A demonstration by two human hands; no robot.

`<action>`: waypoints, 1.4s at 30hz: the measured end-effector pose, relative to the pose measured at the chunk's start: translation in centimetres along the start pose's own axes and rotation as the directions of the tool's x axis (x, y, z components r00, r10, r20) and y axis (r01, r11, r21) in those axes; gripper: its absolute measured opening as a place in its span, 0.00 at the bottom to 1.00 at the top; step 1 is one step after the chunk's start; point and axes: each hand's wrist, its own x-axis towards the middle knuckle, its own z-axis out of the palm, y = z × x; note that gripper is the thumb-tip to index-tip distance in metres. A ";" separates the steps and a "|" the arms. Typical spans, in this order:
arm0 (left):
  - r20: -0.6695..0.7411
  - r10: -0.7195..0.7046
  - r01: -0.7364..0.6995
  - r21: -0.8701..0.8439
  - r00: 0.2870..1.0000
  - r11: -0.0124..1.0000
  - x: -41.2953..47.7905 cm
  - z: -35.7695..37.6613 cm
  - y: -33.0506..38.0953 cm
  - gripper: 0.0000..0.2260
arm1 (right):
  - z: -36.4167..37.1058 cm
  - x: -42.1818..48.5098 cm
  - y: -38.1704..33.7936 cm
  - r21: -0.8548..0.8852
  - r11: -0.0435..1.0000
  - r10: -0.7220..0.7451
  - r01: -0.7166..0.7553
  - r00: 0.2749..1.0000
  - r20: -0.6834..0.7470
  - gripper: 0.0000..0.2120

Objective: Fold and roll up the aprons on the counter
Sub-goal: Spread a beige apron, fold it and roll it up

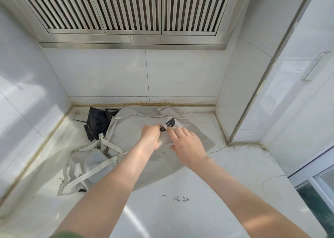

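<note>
A light grey apron [130, 127] lies spread and rumpled on the white counter [180, 192], its long pale straps trailing to the left front. A black apron [97, 123] sits crumpled behind it at the back left. Near a dark print on the grey apron, my left hand [150, 136] pinches one of its straps. My right hand [186, 143] lies on the cloth beside it, fingers curled at the same strap.
Tiled walls close the counter at the left, back and right. A steel vent hood [126, 11] hangs above. A wall corner [229, 140] juts in at the right. Dark scribbles [178, 199] mark the counter's front.
</note>
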 end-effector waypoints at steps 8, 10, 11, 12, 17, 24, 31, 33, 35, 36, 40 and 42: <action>0.140 -0.064 0.048 0.115 0.988 0.992 -0.6 -0.7 0.6 0.07 | 0.1 -0.3 0.5 0.208 0.977 0.074 -0.045 0.988 -0.133 0.12; 0.243 -0.059 0.043 0.072 0.968 0.997 -0.9 -1.2 0.8 0.19 | -0.2 -0.3 0.6 0.393 0.894 0.225 -0.215 0.974 0.021 0.14; 0.287 -0.053 0.020 0.117 0.956 0.993 -0.9 -1.5 0.7 0.26 | -0.2 -0.2 0.9 0.485 0.809 0.292 -0.332 0.943 0.158 0.13; 0.325 -0.043 -0.025 0.203 0.945 0.979 -0.9 -1.7 0.5 0.31 | -0.2 -0.2 1.2 0.551 0.719 0.332 -0.423 0.906 0.262 0.14; 0.394 -0.026 -0.234 0.597 0.919 0.767 -0.6 -3.0 -0.7 0.29 | 0.2 -0.6 1.5 0.694 0.364 0.389 -0.621 0.778 0.493 0.18; 0.427 -0.078 -0.359 0.833 0.901 0.420 -0.3 -5.5 -1.4 0.19 | 2.3 -2.6 1.1 0.636 -0.015 0.378 -0.771 0.585 0.718 0.18; 0.595 0.178 -0.617 0.712 0.784 0.335 -0.4 -5.1 -2.8 0.19 | 4.6 -3.8 0.2 0.468 -0.100 0.229 -0.878 0.438 0.870 0.18; 0.633 0.162 -0.635 0.654 0.757 0.411 0.0 -4.4 -4.6 0.17 | 5.5 -3.9 -0.6 0.438 -0.072 0.161 -0.896 0.423 0.892 0.16; 0.635 0.095 -0.563 0.594 0.767 0.574 0.8 -3.9 -6.7 0.15 | 6.4 -4.3 -1.4 0.406 -0.010 0.123 -0.914 0.402 0.907 0.18; 0.626 0.058 -0.513 0.578 0.778 0.635 1.4 -3.7 -7.9 0.15 | 6.8 -4.5 -1.7 0.383 0.028 0.108 -0.923 0.384 0.917 0.19; 0.600 -0.070 -0.302 0.496 0.797 0.814 3.9 -3.0 -12.6 0.16 | 9.1 -5.9 -2.6 0.293 0.134 0.046 -0.947 0.301 0.953 0.11; 0.583 -0.060 -0.310 0.512 0.810 0.801 4.9 -2.5 -14.4 0.14 | 9.8 -6.3 -2.8 0.307 0.187 0.033 -0.933 0.318 0.947 0.06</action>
